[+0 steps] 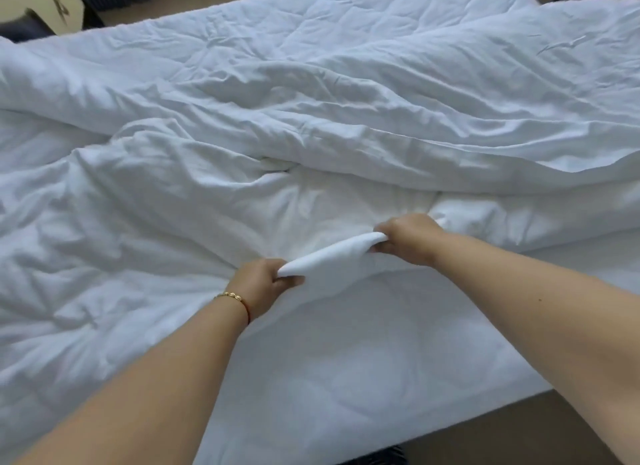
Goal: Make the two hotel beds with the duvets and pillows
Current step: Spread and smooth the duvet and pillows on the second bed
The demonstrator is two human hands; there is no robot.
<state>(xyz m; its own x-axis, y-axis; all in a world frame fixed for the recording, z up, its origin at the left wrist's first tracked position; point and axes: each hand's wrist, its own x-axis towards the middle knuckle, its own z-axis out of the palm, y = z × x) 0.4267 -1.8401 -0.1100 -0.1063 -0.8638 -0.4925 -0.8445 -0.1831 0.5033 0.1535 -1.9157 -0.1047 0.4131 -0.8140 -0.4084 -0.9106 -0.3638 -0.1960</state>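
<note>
A white duvet (311, 118) was seen spread in rumpled folds over most of the bed (363, 378), its long axis running from the left of the scene to the right. It was bunched into a thick ridge across the middle, and the quilted far part lay flatter towards the far edge. No brand, label or readable writing could be made out on the bedding.

The near edge of the duvet was grasped by both hands. The left hand (263, 284) was curled round a rolled section of the hem, with a thin gold and red bracelet (235, 301) worn at the wrist. The right hand (405, 237) was clenched on the same hem further to the right and slightly farther away. Between the two hands a short stretch of the edge was held raised off the bed, slanting from near left to far right. Creases in the cloth were drawn in towards the two grips.

Near the person, the mattress surface was left uncovered, and a faint quilted pattern of rounded shapes could be seen on it. The near right corner of the bed was shown against a brown floor (519, 437). At the far left, a pale panel with a dark mark (59, 5) was visible, but the mark could not be read.
</note>
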